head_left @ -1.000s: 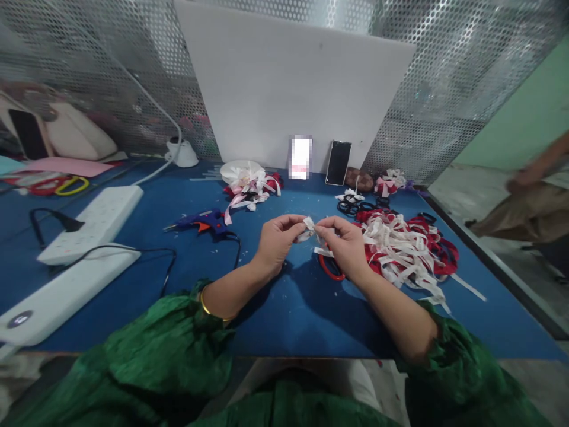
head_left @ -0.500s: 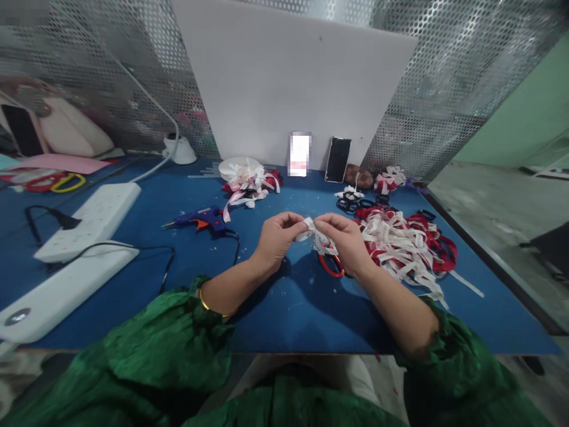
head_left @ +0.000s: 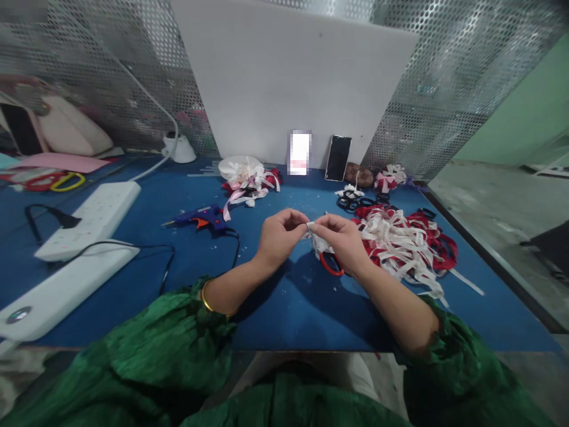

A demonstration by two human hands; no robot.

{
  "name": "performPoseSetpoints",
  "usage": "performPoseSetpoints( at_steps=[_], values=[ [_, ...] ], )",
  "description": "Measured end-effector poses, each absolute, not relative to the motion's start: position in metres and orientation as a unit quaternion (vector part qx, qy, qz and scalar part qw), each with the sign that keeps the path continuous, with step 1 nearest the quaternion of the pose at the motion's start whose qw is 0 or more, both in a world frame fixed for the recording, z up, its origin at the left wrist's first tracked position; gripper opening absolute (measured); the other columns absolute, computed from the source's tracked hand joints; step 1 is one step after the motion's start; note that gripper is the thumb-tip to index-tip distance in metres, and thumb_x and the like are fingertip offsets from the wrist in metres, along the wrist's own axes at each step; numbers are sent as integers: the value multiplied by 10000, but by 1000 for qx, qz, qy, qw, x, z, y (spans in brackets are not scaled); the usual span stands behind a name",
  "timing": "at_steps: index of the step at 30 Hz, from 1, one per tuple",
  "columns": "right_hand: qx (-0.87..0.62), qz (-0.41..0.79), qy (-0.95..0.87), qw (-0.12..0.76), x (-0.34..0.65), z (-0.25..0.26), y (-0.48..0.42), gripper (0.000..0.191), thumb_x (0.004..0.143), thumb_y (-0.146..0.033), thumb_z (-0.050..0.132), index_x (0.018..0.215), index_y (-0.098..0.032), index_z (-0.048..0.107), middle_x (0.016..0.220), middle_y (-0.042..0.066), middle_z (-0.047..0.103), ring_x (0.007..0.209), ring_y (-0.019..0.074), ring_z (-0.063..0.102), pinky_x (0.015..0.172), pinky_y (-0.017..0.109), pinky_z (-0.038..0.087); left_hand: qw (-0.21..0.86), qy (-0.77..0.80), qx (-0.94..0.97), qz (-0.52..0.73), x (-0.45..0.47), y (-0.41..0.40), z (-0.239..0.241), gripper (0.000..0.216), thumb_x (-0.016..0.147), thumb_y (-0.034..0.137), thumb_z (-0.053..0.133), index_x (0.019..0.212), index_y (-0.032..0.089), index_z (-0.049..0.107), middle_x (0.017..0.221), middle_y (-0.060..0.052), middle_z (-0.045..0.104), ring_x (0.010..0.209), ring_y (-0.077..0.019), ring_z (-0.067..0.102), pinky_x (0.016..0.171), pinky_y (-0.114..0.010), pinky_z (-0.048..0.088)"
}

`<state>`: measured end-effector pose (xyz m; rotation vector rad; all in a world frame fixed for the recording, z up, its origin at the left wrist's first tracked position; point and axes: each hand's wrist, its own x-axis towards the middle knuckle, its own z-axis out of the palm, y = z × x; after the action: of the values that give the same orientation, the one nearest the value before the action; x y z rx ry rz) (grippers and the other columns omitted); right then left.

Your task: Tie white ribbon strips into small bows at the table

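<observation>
Fingertips of my left hand (head_left: 284,236) and my right hand (head_left: 341,238) meet in a pinch over the middle of the blue table. Between them is a white ribbon (head_left: 319,244), mostly covered by the fingers, with its loose part hanging below my right hand. Just under that ribbon lie scissors with a red handle (head_left: 331,265), their blades largely hidden. Right of my right hand spreads a heap of white and red ribbons (head_left: 395,240). A blue glue gun (head_left: 202,218) rests on the table to the left of my left hand.
White power strips (head_left: 95,216) and black cords occupy the left side. At the back are a round white dish (head_left: 229,166) with ribbon pieces (head_left: 251,184), a lit phone (head_left: 299,153), a dark phone (head_left: 338,158) and black hair ties (head_left: 349,204). A white board (head_left: 293,77) stands behind.
My hands have drawn together, so their fingertips now meet. Less of the white ribbon shows between them than before.
</observation>
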<state>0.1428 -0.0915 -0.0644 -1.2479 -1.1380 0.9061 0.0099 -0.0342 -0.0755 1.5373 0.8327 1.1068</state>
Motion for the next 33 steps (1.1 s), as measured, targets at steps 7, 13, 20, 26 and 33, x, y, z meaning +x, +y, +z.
performPoseSetpoints(
  at_steps=[7, 13, 20, 26, 33],
  values=[
    [-540, 388, -476, 576, 143, -66, -90, 223, 654, -376, 718, 677, -173, 630, 551, -32, 534, 497, 87, 407, 477, 228, 303, 425, 360, 692, 460, 7, -34, -78, 98, 706, 268, 625, 733, 176, 643, 673, -4, 642, 613, -119, 566, 594, -221, 435],
    [-527, 374, -463, 607, 143, -68, -91, 140, 692, -310, 666, 682, -174, 633, 584, -19, 562, 516, 99, 448, 499, 231, 345, 382, 368, 724, 441, 6, -37, -77, 136, 755, 296, 584, 748, 193, 673, 695, -13, 667, 640, -137, 585, 628, -238, 436],
    [-543, 342, -444, 625, 142, -70, -90, 116, 671, -282, 656, 651, -170, 630, 571, -23, 561, 520, 101, 458, 509, 229, 355, 355, 374, 724, 458, 6, -42, -72, 112, 736, 272, 601, 710, 209, 691, 692, -1, 685, 644, -138, 596, 645, -235, 437],
    [-541, 368, -450, 608, 141, -67, -91, 135, 692, -307, 646, 678, -173, 654, 583, -15, 575, 537, 105, 475, 529, 233, 372, 359, 374, 717, 466, 7, -39, -76, 111, 745, 272, 590, 740, 202, 675, 684, -3, 670, 622, -133, 585, 634, -236, 442],
    [-540, 380, -461, 593, 142, -65, -90, 162, 681, -324, 682, 661, -169, 641, 571, -21, 550, 525, 92, 446, 506, 226, 343, 373, 356, 723, 460, 6, -37, -78, 102, 739, 240, 590, 783, 194, 670, 720, -10, 674, 653, -135, 602, 642, -238, 459]
  ],
)
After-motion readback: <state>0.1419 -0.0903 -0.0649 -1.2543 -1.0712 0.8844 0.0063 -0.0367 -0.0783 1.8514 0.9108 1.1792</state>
